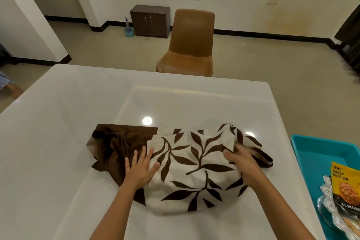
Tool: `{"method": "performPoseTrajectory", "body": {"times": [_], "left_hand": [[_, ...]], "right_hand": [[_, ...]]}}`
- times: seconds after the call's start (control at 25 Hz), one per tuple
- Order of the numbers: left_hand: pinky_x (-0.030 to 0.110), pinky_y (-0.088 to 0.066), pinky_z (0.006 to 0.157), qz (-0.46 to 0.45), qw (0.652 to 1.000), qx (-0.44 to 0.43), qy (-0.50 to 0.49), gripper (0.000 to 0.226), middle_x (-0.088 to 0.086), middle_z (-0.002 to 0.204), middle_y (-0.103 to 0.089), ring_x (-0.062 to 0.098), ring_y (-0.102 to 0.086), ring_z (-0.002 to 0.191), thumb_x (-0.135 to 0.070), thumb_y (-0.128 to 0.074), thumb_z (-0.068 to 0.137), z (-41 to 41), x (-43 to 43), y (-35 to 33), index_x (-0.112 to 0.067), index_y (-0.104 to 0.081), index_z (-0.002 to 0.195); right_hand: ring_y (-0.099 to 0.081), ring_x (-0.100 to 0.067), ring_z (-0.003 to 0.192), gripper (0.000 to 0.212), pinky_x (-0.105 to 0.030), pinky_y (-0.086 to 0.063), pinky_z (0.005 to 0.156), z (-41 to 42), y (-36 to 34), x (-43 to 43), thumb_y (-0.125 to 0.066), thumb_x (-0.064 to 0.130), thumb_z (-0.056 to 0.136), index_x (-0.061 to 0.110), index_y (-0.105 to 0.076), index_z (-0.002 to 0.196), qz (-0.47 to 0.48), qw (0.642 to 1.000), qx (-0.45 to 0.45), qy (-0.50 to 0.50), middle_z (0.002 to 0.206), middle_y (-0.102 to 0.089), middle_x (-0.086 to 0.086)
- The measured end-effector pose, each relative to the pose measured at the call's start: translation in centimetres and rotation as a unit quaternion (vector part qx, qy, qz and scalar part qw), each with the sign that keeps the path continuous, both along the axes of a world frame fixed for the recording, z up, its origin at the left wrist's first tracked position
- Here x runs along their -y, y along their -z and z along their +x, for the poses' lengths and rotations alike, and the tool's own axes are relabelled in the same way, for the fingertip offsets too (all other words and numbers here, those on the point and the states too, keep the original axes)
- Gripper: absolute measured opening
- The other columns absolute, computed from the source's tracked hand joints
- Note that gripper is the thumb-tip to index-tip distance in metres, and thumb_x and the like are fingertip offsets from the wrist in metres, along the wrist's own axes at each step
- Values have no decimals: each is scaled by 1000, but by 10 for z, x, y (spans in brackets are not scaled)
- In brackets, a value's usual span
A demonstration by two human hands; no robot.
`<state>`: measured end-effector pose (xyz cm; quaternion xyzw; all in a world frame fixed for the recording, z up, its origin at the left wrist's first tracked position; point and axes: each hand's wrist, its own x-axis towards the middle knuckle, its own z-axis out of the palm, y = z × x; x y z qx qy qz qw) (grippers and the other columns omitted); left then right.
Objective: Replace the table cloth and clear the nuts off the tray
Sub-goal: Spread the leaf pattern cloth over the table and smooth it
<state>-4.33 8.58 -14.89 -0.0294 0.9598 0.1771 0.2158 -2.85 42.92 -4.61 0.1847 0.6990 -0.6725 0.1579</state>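
Observation:
A bundled table cloth point(194, 163), cream with brown leaves and a plain brown part at its left, lies on the bare white table point(58, 142) in front of me. My left hand point(140, 167) rests flat on it with fingers spread, where brown meets cream. At the cloth's right side, my right hand point(242, 163) has its fingers curled into a fold. A teal tray point(319, 150) at the right edge holds a yellow almond packet point(345, 187) and clear glass bowls point(329, 210).
A tan chair point(189, 44) stands at the table's far side. Behind it are a dark low cabinet point(150, 20) and a small blue bin point(129, 31) by the wall. Someone's foot point(11, 89) shows at the far left.

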Motion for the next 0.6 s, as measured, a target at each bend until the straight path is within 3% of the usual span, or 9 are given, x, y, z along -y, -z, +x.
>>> {"method": "performPoseTrajectory", "body": {"times": [0.08,0.16,0.24,0.28,0.36,0.4,0.48,0.6], "left_hand": [[53,15,115,-32,999,-5,8,75,-7,161,15,23,16,147,-70,-28,91,-2,5,0,-41,8,150],[56,12,114,-38,999,10,-6,76,-6,162,9,24,10,149,-64,-39,91,-12,7,-9,-39,-2,152],[59,8,114,-54,998,12,-43,69,-1,162,-8,28,-3,149,-52,-47,92,-22,0,-22,-29,-20,152],[59,2,115,-58,996,-30,-64,60,4,158,-24,29,-16,147,-43,-50,92,-26,-8,-29,-23,-32,146],[53,-16,118,5,980,-178,-84,42,7,140,-48,26,-39,135,-28,-51,92,-29,-26,-37,-16,-47,132],[48,-20,118,66,972,-214,-68,42,6,140,-47,24,-41,133,-28,-50,93,-30,-36,-40,-16,-46,133],[51,-13,117,112,981,-160,2,60,2,157,-23,29,-21,145,-44,-45,96,-27,-55,-38,-26,-26,149],[64,5,111,-14,998,-12,64,79,-3,160,19,31,15,147,-73,-29,89,-14,-69,-13,-42,10,150]], "right_hand": [[-69,-12,98,48,-35,-58,83,0,-16,3,-77,42,75,33,-59,119,32,993,-26,-112,107,-72,8],[-68,-17,95,44,-37,-58,80,-4,-23,3,-68,57,78,34,-63,115,109,983,23,-145,102,-72,6],[-62,-25,98,48,-43,-55,85,-11,-11,-5,-50,56,91,21,-60,123,210,970,116,-42,107,-66,-4],[-59,-29,102,54,-46,-53,88,-11,0,-8,-44,53,95,14,-54,130,220,961,168,8,114,-62,-11],[-55,-37,111,65,-49,-51,92,-6,15,-2,-44,52,95,5,-41,141,147,957,243,65,127,-55,-20],[-55,-37,111,70,-49,-52,89,-4,22,2,-48,52,94,4,-36,143,86,958,259,90,130,-53,-22],[-56,-35,106,69,-41,-51,79,-8,33,16,-53,46,94,2,-32,144,17,953,262,147,132,-52,-22],[-51,-38,120,49,-40,-46,98,-16,42,38,-44,25,101,-4,-38,139,-37,941,252,224,134,-50,-25]]}}
